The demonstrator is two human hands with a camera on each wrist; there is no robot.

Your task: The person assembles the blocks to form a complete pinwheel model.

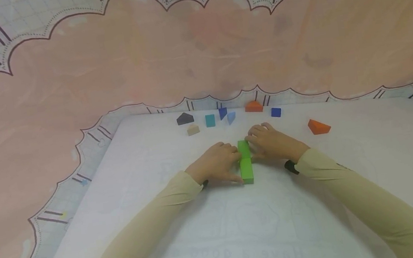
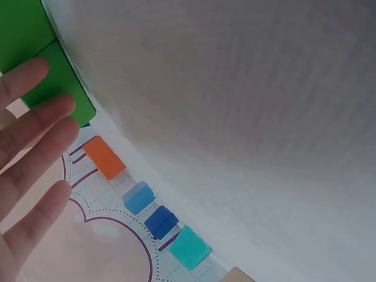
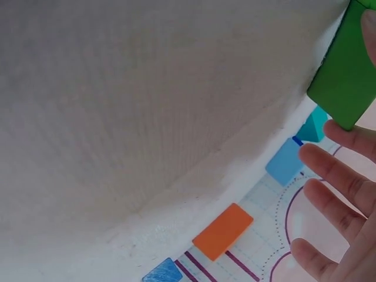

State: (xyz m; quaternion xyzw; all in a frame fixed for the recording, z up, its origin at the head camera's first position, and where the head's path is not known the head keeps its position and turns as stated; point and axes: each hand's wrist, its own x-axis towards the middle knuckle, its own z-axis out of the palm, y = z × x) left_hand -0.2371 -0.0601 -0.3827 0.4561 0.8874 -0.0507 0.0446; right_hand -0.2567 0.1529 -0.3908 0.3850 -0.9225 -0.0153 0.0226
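Two green blocks stand end to end in the head view, a nearer green block (image 1: pixel 247 172) and a farther green block (image 1: pixel 243 148), with a thin seam between them. My left hand (image 1: pixel 216 163) lies along their left side; in the left wrist view its straight fingers (image 2: pixel 59 108) touch the green face. On the right side, my right hand (image 1: pixel 275 142) is against the farther block. Its thumb (image 3: pixel 369 35) touches that block in the right wrist view, and the index fingertip is at the block's end corner. The other fingers are spread loosely, holding nothing.
Along the white table's (image 1: pixel 145 146) far edge lie a black block (image 1: pixel 185 118), a beige block (image 1: pixel 192 129), a teal block (image 1: pixel 210 120), several blue blocks (image 1: pixel 276 112) and an orange block (image 1: pixel 253 107). Another orange block (image 1: pixel 319 127) lies farther right.
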